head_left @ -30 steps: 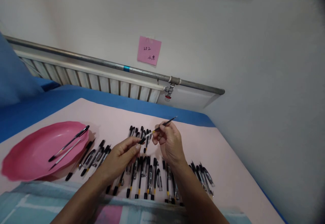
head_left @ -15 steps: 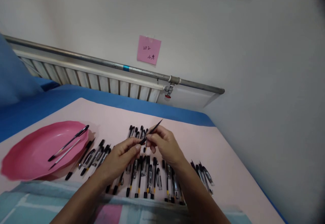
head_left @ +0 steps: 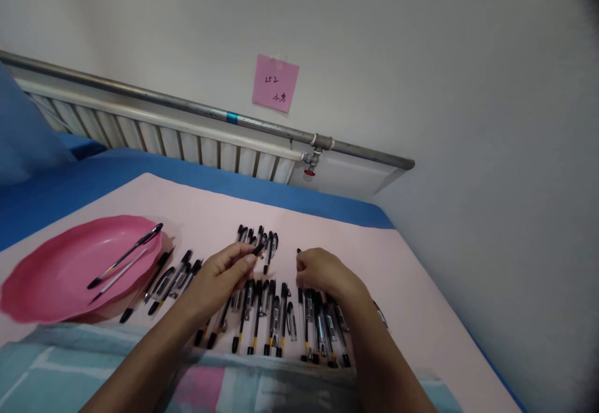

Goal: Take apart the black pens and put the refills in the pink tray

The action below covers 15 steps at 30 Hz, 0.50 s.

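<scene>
My left hand (head_left: 223,276) is closed in a pinch on a small black pen piece (head_left: 259,249) that sticks out past the fingertips. My right hand (head_left: 322,272) is closed as well, low over the pens, with a black tip (head_left: 298,251) showing at its upper edge; what it holds is mostly hidden. Both hands hover above a row of several black and clear pens (head_left: 271,319) with yellow bands, lying on a pink sheet (head_left: 402,276). Another small cluster of pens (head_left: 262,241) lies just beyond my left fingertips.
A pink plate (head_left: 51,276) at the left holds a black pen (head_left: 126,256) and a thin refill (head_left: 116,276). More pens (head_left: 171,282) lie beside its rim. A radiator (head_left: 187,145) and pipe run along the back wall, under a pink note (head_left: 275,82). A striped cloth (head_left: 70,369) covers the near edge.
My right hand has come down from in front of the left hand to the pens on the sheet. The long thin piece it held up no longer shows. My left hand stayed.
</scene>
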### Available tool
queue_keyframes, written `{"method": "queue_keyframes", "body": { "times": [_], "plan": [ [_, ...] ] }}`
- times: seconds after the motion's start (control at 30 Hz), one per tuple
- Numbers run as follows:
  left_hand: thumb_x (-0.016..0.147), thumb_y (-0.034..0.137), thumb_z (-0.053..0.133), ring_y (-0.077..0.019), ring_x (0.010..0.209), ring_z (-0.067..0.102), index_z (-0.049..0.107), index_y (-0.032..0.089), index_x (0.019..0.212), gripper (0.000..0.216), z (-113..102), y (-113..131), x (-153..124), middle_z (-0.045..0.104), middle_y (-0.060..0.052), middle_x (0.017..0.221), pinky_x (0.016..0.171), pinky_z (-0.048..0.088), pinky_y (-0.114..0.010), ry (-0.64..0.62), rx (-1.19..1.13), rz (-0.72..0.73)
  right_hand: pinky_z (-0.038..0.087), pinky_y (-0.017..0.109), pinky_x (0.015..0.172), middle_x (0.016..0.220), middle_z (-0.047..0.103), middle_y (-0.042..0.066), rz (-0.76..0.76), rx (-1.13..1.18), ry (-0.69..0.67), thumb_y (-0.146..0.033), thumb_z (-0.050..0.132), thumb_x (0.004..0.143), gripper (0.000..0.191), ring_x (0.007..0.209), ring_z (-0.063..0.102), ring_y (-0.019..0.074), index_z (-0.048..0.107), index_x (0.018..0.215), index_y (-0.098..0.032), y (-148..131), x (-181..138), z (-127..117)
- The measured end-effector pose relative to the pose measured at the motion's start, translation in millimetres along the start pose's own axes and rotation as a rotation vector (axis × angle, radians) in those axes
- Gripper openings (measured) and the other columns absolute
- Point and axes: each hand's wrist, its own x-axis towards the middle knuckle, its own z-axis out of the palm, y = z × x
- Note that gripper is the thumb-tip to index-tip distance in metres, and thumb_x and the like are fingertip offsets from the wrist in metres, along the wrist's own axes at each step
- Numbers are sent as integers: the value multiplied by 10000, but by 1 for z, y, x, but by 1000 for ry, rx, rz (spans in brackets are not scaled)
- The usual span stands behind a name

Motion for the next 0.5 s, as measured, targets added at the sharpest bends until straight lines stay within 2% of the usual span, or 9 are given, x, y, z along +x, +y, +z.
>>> {"method": "queue_keyframes", "body": {
  "times": [0.2,0.37,0.5],
  "plan": [
    [750,432,530,-59,482,371,543,178,954,326,-1,0,1,492,39,612,453,265,-183,6,-13,6,386,275,570,867,658,138,28,-78,-48,-99,590,585,193,760,602,246,670,754,-142,-10,10,11],
    [754,442,528,-65,491,387,543,192,971,331,-1,-2,1,490,43,612,463,274,-182,6,10,0,379,252,560,833,662,131,16,-69,-27,-82,573,593,183,736,605,225,668,742,-131,-7,13,15],
    [757,444,527,-71,509,416,552,205,960,315,-1,-4,1,498,44,623,487,309,-186,-2,21,8,354,224,558,811,659,91,-13,-35,56,-79,510,644,200,735,592,181,650,769,-149,-2,15,15]
  ]
}}
